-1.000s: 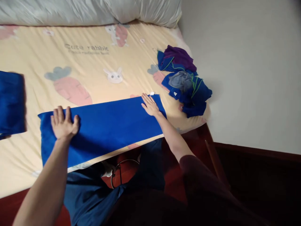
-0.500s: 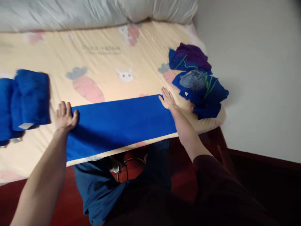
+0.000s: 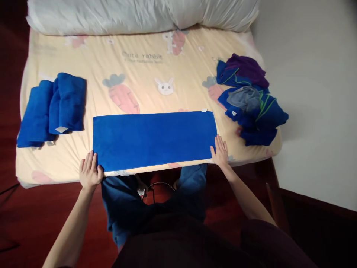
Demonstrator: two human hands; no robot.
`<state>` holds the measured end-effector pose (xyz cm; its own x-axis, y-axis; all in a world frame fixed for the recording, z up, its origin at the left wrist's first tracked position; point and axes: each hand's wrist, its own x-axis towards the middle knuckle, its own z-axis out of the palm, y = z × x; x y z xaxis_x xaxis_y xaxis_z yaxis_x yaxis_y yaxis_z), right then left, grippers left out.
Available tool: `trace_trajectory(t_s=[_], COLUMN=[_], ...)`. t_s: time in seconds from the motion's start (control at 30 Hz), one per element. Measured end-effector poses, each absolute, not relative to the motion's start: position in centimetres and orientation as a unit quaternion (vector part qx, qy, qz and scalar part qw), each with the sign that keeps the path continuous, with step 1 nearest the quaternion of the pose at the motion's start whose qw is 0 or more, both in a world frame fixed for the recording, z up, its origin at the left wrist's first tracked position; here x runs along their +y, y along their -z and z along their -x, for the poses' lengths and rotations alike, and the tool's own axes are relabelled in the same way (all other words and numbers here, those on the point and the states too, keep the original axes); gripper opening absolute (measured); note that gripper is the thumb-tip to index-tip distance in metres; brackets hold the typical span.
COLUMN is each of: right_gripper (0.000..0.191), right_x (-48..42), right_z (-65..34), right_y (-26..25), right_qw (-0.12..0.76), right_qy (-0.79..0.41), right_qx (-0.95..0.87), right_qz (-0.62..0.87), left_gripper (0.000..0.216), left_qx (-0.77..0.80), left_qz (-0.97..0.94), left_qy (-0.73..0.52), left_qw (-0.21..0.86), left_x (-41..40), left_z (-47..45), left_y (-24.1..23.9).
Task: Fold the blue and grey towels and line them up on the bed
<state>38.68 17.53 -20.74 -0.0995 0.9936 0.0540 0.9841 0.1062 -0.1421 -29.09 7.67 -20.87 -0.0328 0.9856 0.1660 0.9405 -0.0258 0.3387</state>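
Observation:
A blue towel [image 3: 154,139] lies flat as a long rectangle along the near edge of the bed, with a small white tag at its far right corner. At its near left corner rests my left hand [image 3: 90,171], palm down, fingers stretched out and the thumb on the cloth. My right hand [image 3: 220,150] lies flat across the towel's right edge, fingers extended. Neither hand grips anything. To the left are a folded blue towel [image 3: 69,102] with a white tag and another folded blue towel [image 3: 37,115], close together.
A crumpled heap of blue, grey and purple cloths [image 3: 251,100] sits on the bed's right end, beside a pale wall [image 3: 312,93]. A large grey-white bolster [image 3: 139,16] runs along the far side. The bed sheet [image 3: 184,70] has carrot and rabbit prints.
Both hands have slid toward me along the towel's ends, from its far part to its near part. The view has shifted left, bringing the bed's left edge into sight.

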Motion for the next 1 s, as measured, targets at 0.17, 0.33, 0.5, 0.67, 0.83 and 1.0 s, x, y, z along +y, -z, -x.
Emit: trace_trajectory(t_s=[0.17,0.33,0.5,0.67,0.83,1.0], right_gripper=[0.065,0.065,0.065,0.06,0.04,0.03], right_x=[18.0,17.8,18.5,10.2,-2.4,-4.3], right_z=[-38.7,-38.4,-36.4,-29.4,-22.3,-21.4], right_y=[21.5,21.1,18.5,16.4,18.1,18.8], right_qw=[0.086,0.089,0.131,0.37,0.44,0.383], right_qy=[-0.022,-0.033,-0.07,-0.088,-0.215,-0.318], right_qx=[-0.742,-0.738,-0.711,-0.62,-0.584,-0.586], right_qz=[0.665,0.668,0.687,0.686,0.648,0.639], left_gripper=[0.074,0.075,0.072,0.065,0.023,0.016], left_qx=[0.695,0.708,0.751,0.78,0.666,0.576], left_qz=[-0.692,-0.681,-0.626,-0.507,-0.419,-0.415], left_qy=[-0.191,-0.174,-0.184,-0.345,-0.36,-0.344], left_qw=[0.043,0.072,0.101,0.122,0.502,0.614], left_x=[8.4,8.2,7.7,0.8,-6.5,-5.1], left_z=[29.5,28.9,26.4,17.6,7.6,3.5], left_y=[22.2,20.2,15.5,14.7,16.0,15.7])
